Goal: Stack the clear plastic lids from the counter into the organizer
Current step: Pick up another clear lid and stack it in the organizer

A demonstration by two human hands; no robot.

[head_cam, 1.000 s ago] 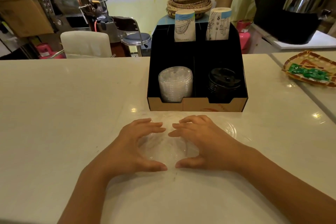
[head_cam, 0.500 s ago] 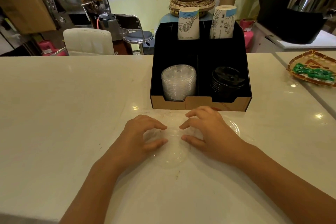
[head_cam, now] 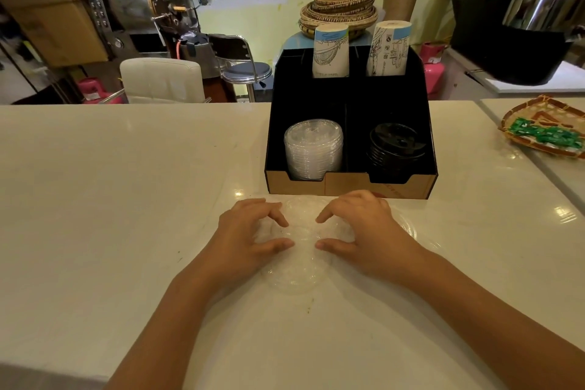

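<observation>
Clear plastic lids (head_cam: 299, 250) lie overlapping on the white counter just in front of the black organizer (head_cam: 349, 182). My left hand (head_cam: 245, 236) pinches them from the left and my right hand (head_cam: 364, 228) from the right, thumbs and fingers curled on the rims. Another clear lid (head_cam: 408, 228) peeks out beside my right wrist. A stack of clear lids (head_cam: 313, 149) fills the organizer's front left compartment. Black lids (head_cam: 395, 144) fill the front right one. How many lids lie under my hands is hard to tell.
Two paper cup stacks (head_cam: 330, 51) stand in the organizer's back slots. A woven tray (head_cam: 544, 133) with green packets sits at the right on the counter (head_cam: 110, 199). Chairs and machines stand beyond the counter's far edge.
My fingers have curled from flat over the lids into a pinch on their rims, and both hands have shifted slightly toward the organizer.
</observation>
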